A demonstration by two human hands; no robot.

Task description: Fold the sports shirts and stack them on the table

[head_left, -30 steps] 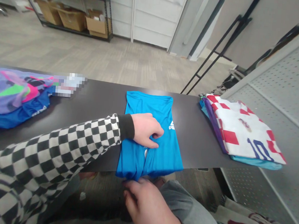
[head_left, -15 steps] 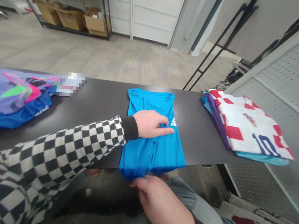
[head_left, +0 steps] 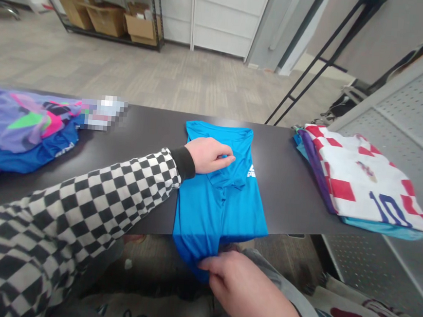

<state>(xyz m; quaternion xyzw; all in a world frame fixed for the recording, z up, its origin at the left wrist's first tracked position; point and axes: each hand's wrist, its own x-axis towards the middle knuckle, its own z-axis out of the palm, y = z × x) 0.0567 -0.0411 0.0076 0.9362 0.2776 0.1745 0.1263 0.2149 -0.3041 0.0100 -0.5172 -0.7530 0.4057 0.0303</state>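
A blue sports jersey (head_left: 243, 215) lies partly folded on the dark table, its collar side toward the far edge and white lettering on its right side. My left hand (head_left: 209, 156), in a black-and-white checked sleeve, rests on the upper part of the jersey with thumb and forefinger drawn together at a fold; its other fingers are hidden. Below the table's near edge, my right hand (head_left: 230, 272) pinches the lower hem, where the cloth hangs over in a point.
On the dark table (head_left: 143, 133), purple and blue jerseys (head_left: 27, 129) lie piled at the left beside a blurred-out packet (head_left: 105, 113). A red-and-white checked jersey numbered 10 (head_left: 363, 180) tops a folded stack at the right. A grey perforated panel (head_left: 416, 111) stands beyond it.
My left hand has drawn its fingers in and shifted a little up the jersey, where a fold now shows. My right hand has pulled the hem lower and to the right.
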